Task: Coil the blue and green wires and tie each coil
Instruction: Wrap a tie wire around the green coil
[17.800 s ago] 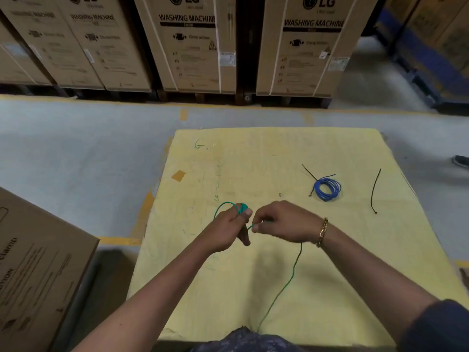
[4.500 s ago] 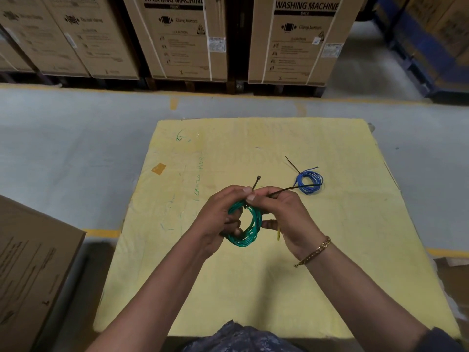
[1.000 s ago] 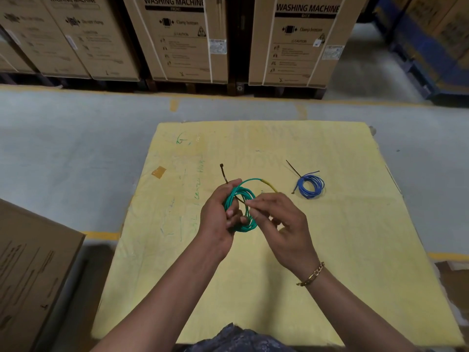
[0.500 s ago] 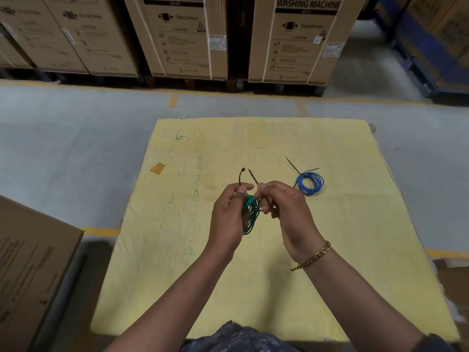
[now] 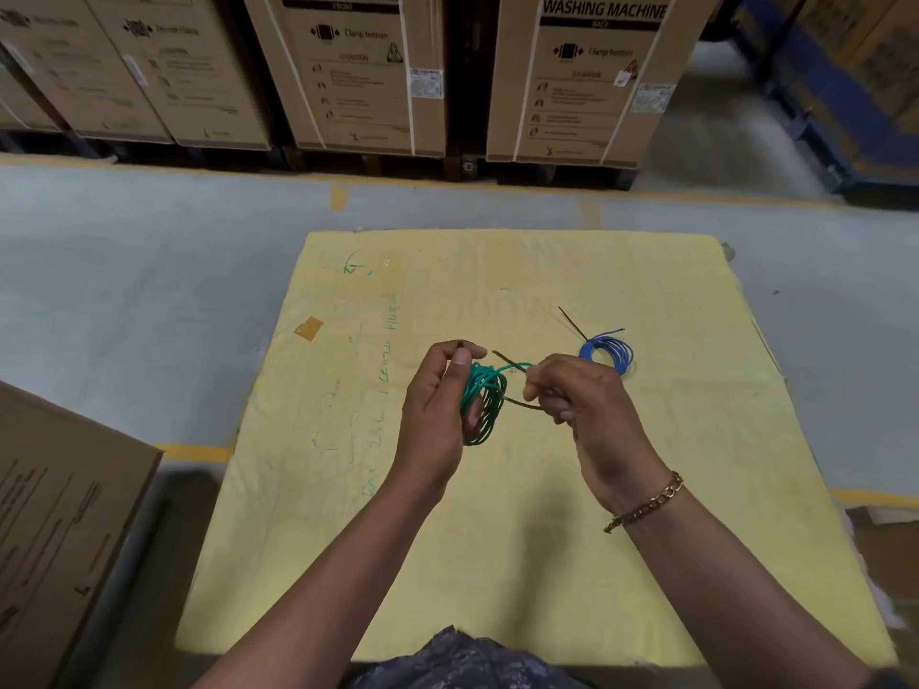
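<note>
At the far left a brown cardboard box [image 5: 59, 514] is jutting into view beside the yellow table [image 5: 497, 564], whose surface is carrying green handwriting [image 5: 383, 380] and a small patch of tan tape [image 5: 309, 328]. Over the middle of the table the person's left hand [image 5: 437, 420] is holding the green wire coil [image 5: 481, 400] upright and clear of the surface, its fingers curled closed around the left side of the loops while the thumb is pressing across the top of the bundle. A thin dark tie [image 5: 519, 404] is passing through the coil and reaching out to the right, with a second end angling up above the loops. The right hand [image 5: 587, 415] is pinching that tie just beside the coil, thumb and forefinger closed on it and the other fingers folded loosely inward; a gold bracelet [image 5: 644, 507] is sitting on the wrist. Farther right, just beyond the right hand's knuckles, the blue wire coil [image 5: 607, 351] is lying flat on the table, already bound, with a dark tie tail [image 5: 572, 323] sticking out toward the upper left. Washing machine cartons [image 5: 368, 72] are standing along the back.
</note>
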{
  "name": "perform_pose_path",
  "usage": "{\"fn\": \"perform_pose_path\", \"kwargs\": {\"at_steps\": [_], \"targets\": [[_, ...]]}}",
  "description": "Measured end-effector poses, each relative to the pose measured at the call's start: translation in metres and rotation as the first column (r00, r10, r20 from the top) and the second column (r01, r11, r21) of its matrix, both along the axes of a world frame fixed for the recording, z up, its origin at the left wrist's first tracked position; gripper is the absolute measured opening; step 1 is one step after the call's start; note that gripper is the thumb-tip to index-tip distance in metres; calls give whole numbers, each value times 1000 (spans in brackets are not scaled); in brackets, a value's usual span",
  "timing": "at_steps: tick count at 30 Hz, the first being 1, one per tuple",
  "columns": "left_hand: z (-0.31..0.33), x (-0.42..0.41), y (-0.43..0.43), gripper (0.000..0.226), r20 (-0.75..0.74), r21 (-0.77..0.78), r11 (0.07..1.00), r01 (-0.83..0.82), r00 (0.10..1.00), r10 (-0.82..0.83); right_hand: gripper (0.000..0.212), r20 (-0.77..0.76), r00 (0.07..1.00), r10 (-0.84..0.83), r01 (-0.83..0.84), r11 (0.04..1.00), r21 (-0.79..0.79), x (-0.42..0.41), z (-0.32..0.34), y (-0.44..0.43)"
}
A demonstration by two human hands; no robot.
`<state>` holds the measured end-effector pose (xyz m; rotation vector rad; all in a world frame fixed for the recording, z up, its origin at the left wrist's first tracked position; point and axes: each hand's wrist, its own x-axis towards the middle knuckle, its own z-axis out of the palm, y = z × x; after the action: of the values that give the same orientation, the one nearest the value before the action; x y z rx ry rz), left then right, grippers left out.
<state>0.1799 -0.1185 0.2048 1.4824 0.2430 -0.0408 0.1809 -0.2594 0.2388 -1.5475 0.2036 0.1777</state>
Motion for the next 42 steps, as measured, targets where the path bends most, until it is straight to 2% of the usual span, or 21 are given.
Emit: {"fn": "perform_pose_path", "kwargs": {"at_steps": [6,11,15,20,27,37,42], "targets": [[8,-4,2,21,79,23,990,136,987,-137,25,26,998,54,-53,997,-50,6,3,1],[13,-5,5,21,104,25,981,192,976,-194,24,-20,999,49,-49,999,-12,6,5,-3],[13,-6,6,22,103,8,978,206,973,-206,30,-28,999,47,-46,999,7,6,4,-6],[15,-6,7,22,102,15,975,223,969,-223,25,-34,997,66,-66,998,4,7,7,-6],[15,-7,12,23,37,-20,967,256,966,-255,23,-71,991,112,-105,989,100,9,7,-9],[16,-5,16,22,32,6,954,301,953,-301,19,17,986,163,-161,983,-82,11,12,-13],[14,-3,14,20,38,30,957,290,956,-291,15,3,994,108,-108,993,-46,11,7,-14]]}}
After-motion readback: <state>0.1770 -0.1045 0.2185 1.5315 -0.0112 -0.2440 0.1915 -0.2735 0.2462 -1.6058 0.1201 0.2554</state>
